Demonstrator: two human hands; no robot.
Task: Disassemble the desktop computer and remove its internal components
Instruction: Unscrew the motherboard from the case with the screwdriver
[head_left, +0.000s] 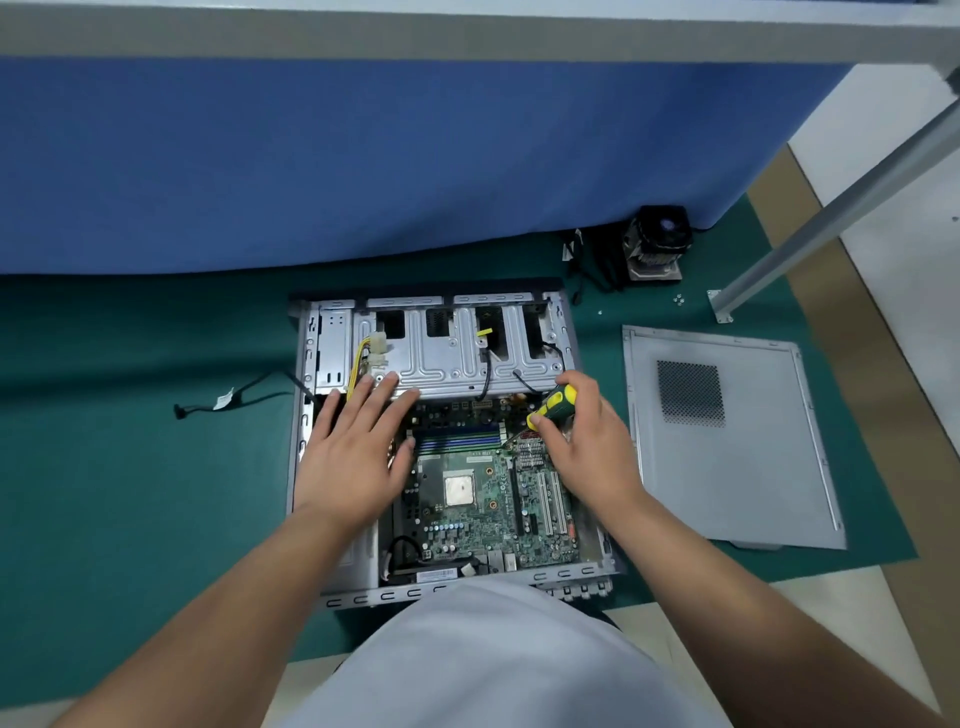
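Head view is looking down past a pale grey shirt front (498, 660) at an open silver metal desktop computer case (306, 467) lying flat on a dark green mat (130, 493); inside the case a green motherboard (483, 525) with a bare square silver processor (459, 490) at its middle is lying exposed, with blue memory slots (460, 442) just beyond it; the left hand (358, 447) is resting open and flat, fingers straight and spread, its palm over the left side of the case and its fingertips (390, 380) touching the near edge of the silver stamped-metal drive cage (447, 353); the right hand (582, 441) is curling its fingers round the yellow and dark green handle of a screwdriver (553, 405), the shaft slanting down toward the far right corner of the motherboard, though the tip is too small to make out; a bundle of yellow wires with a white plug (371, 353) is sitting on the left of the drive cage, and black cables (485, 374) are hanging over its front; to the left of the case a loose black cable with a white tag (228, 400) is lying on the mat; to the right, well apart from the case, a flat grey metal side panel with a perforated vent (727, 441) is lying on the mat; farther off, near a blue fabric panel (363, 156), a black fan on a finned heatsink (657, 241) is sitting beside a tangle of black wires (587, 265), with a few small silver screws (678, 299) near a grey metal table leg (831, 208)
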